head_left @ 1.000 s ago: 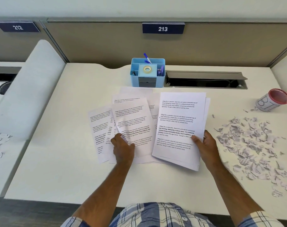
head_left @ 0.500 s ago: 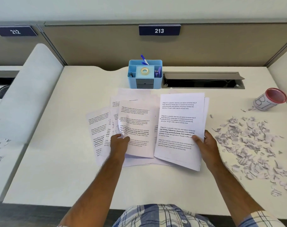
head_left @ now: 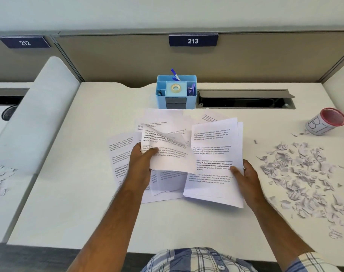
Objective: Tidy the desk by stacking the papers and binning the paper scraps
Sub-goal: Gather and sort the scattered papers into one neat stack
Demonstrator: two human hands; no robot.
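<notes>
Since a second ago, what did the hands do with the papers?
The left hand has picked one sheet up off the spread papers and swung it right, toward the stack; it now curls in the air. The right hand kept holding the stack in place. The scraps and the cup stayed put.

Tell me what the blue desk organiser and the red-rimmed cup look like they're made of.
The light blue box-shaped desk organiser looks like moulded plastic, matte: uniform colour, rounded corners, thin walls. The white red-rimmed cup tipped on its side seems paper or thin plastic; hand-drawn letters mark its wall, but the view leaves it open.
</notes>
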